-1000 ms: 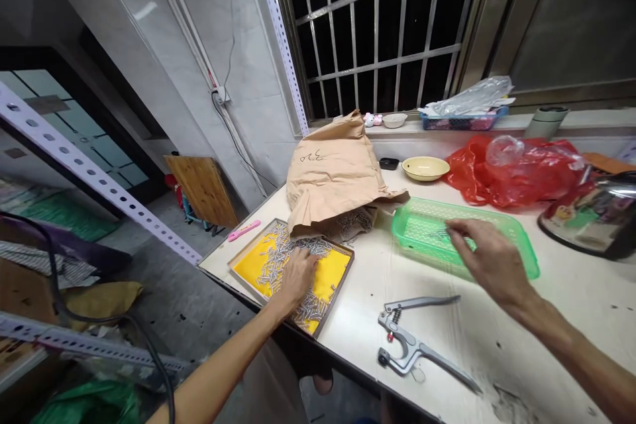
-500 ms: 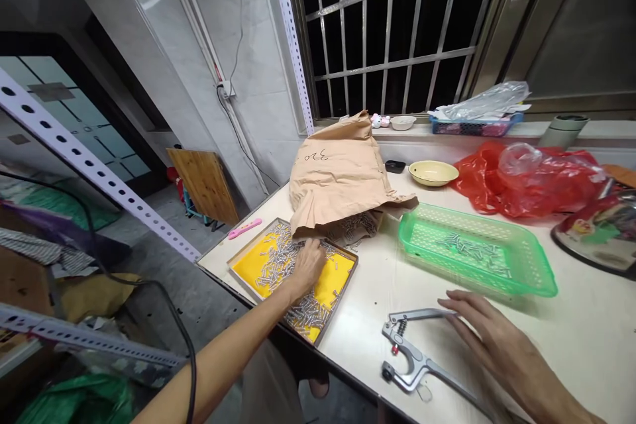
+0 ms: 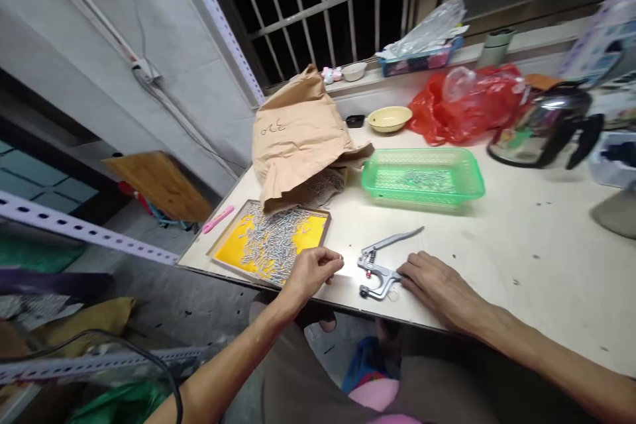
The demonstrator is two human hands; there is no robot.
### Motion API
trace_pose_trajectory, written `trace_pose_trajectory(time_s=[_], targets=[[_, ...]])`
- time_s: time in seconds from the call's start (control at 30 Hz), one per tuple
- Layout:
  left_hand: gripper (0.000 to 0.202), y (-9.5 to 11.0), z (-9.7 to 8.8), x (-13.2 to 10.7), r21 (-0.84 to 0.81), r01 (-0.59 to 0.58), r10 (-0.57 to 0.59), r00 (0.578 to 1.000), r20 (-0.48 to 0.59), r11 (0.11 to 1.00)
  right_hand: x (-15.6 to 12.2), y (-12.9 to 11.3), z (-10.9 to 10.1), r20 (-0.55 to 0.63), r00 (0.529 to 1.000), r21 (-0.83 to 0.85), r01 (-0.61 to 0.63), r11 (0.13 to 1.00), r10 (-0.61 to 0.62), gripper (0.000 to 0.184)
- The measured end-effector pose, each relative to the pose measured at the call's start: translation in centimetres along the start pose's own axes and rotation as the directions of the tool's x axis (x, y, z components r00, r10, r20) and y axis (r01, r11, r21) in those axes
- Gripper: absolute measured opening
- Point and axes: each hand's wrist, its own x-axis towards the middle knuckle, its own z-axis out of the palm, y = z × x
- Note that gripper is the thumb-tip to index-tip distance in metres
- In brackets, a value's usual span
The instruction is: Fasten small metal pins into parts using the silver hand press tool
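Note:
My left hand hovers at the table's front edge, right of the yellow tray. Its fingers are pinched on a small metal piece. My right hand lies on the handles of the grey metal press pliers, fingers curled over them. The pliers' jaws point toward my left hand. The yellow tray holds several small metal pieces. Farther back stands a green plastic basket with more of those pieces in it.
A crumpled brown paper bag spills metal pieces behind the tray. A yellow bowl, a red plastic bag and a steel kettle stand at the back. A pink knife lies at the left corner.
My left hand left the tray and came to the front edge with a small piece pinched. My right hand moved from the basket down onto the pliers. The view swung right.

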Motion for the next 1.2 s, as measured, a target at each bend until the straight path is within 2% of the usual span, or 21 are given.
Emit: trace_pose_trajectory(time_s=[0.07,0.17,0.3,0.47,0.6,0.77,0.9,0.97,1.1,1.2], targets=[[0.026,0.3,1.7,-0.2,-0.075,0.070,-0.065,0.996,0.069,0.995,0.2,-0.1,-0.5,0.029,0.999,-0.025,-0.025,0.999,0.026,0.018],[0.030,0.0,3.6,0.3,-0.115,0.154,-0.141,0.984,0.113,0.981,0.1,-0.2,-0.7,0.049,0.997,-0.056,-0.052,0.997,0.054,0.012],[0.033,-0.7,4.9,1.4,-0.096,0.225,-0.210,0.967,0.147,0.970,0.0,-0.1,-0.4,0.048,0.995,-0.067,-0.079,0.995,0.083,0.009],[0.037,-1.2,5.4,1.7,-0.068,0.290,-0.273,0.942,0.194,0.955,0.1,-0.2,-0.4,0.041,0.993,-0.062,-0.104,0.993,0.107,0.007],[0.037,-1.2,5.5,1.8,-0.027,0.289,-0.281,0.944,0.172,0.957,0.0,0.0,-0.2,0.018,0.995,-0.067,-0.101,0.993,0.102,0.005],[0.037,-0.9,5.3,2.1,0.082,0.295,-0.306,0.925,0.224,0.952,0.0,0.0,0.7,-0.026,0.995,-0.084,-0.103,0.991,0.101,0.006],[0.035,-0.4,5.0,2.3,0.168,0.312,-0.347,0.901,0.260,0.935,-0.2,-0.1,-0.1,0.021,0.994,-0.062,-0.106,0.992,0.108,0.006],[0.035,-0.2,4.9,2.2,0.183,0.320,-0.362,0.887,0.286,0.930,-0.2,0.4,-0.9,0.028,0.995,-0.029,-0.095,0.995,0.095,0.024],[0.036,0.0,4.8,1.8,0.182,0.373,-0.414,0.846,0.335,0.910,0.6,2.6,-1.8,0.038,0.995,-0.066,-0.084,0.994,0.087,0.088],[0.035,-0.1,4.8,1.4,0.163,0.390,-0.423,0.842,0.336,0.906,1.7,3.7,-2.1,0.126,0.990,-0.097,-0.049,0.994,0.061,0.105]])
